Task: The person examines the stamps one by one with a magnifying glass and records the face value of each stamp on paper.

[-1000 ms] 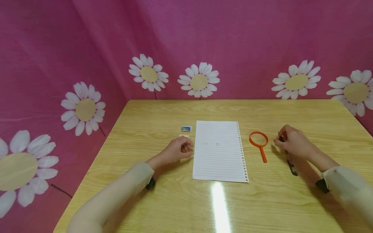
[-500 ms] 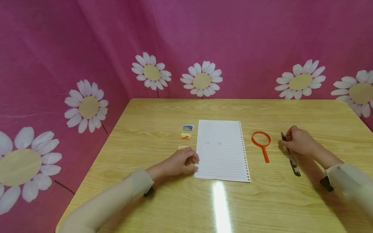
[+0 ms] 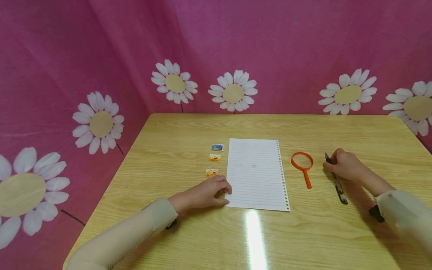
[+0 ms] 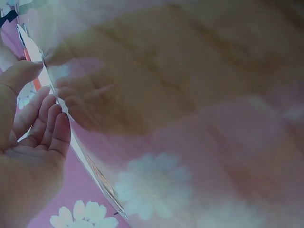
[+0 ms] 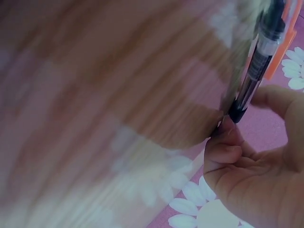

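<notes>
A white lined loose-leaf sheet [image 3: 255,183] lies mid-table, with faint handwritten figures and a punched right edge. My left hand [image 3: 204,193] rests at its lower left edge, thumb and bent fingers spread apart and fingertips right at the paper. Just beyond that hand is a small yellow stamp-like picture [image 3: 212,172], partly covered by the fingers. On the right, my right hand [image 3: 345,165] pinches a clear-barrelled pen [image 3: 339,189] near one end, thumb and fingers on either side. The right wrist view shows the pen [image 5: 256,66] with its black end by the fingertips.
Farther back left of the sheet lie another yellow stamp-like picture [image 3: 214,158] and a blue one [image 3: 218,147]. An orange magnifying glass [image 3: 306,176] lies between the sheet and the pen. Pink flowered cloth [image 3: 287,48] hangs behind the wooden table [image 3: 189,127].
My left hand has come nearer along the sheet's left edge, uncovering the yellow pictures. The right hand has stayed at the pen, whose far end now shows more past the fingers.
</notes>
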`<state>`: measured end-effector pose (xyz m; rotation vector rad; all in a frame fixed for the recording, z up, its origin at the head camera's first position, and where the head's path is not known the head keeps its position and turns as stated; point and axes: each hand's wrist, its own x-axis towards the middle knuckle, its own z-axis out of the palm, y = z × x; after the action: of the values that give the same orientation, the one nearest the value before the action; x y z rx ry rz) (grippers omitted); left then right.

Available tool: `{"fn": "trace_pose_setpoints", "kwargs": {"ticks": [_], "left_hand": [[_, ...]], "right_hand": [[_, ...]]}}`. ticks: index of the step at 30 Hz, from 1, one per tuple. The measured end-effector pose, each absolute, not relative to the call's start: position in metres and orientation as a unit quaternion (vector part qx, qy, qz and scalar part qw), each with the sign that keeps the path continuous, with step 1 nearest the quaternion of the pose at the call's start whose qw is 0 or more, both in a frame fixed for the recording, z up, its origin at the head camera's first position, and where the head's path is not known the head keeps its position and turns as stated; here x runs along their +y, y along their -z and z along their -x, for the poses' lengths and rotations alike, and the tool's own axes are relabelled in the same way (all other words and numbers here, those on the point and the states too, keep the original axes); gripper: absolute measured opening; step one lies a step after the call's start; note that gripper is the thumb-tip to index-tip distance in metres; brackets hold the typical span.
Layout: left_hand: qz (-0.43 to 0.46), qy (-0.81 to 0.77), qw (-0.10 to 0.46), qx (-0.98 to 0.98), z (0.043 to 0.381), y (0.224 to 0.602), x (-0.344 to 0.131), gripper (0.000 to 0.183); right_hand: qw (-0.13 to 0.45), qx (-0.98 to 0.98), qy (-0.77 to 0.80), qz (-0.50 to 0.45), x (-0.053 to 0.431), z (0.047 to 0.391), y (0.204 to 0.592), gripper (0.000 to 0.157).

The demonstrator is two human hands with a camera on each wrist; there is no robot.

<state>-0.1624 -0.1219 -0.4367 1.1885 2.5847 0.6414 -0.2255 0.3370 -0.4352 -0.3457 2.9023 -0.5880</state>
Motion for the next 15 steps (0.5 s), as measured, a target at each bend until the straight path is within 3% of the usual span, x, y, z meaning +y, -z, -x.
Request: {"fn": "trace_pose_setpoints", "kwargs": {"ticks": [11,15], "left_hand": [[-0.402,-0.209,0.124,0.883,0.1613,0.4339,-0.1217,0.02],[-0.4,-0.207,0.125,0.884,0.1608,0.4339,-0.1217,0.02]], "right_hand": [[0.044,0.967,0.235,0.091,0.3338,0.2216,0.4325,0.031],[0.007,0.961,0.249,0.121,0.3338,0.2187,0.4345,0.034]]}}
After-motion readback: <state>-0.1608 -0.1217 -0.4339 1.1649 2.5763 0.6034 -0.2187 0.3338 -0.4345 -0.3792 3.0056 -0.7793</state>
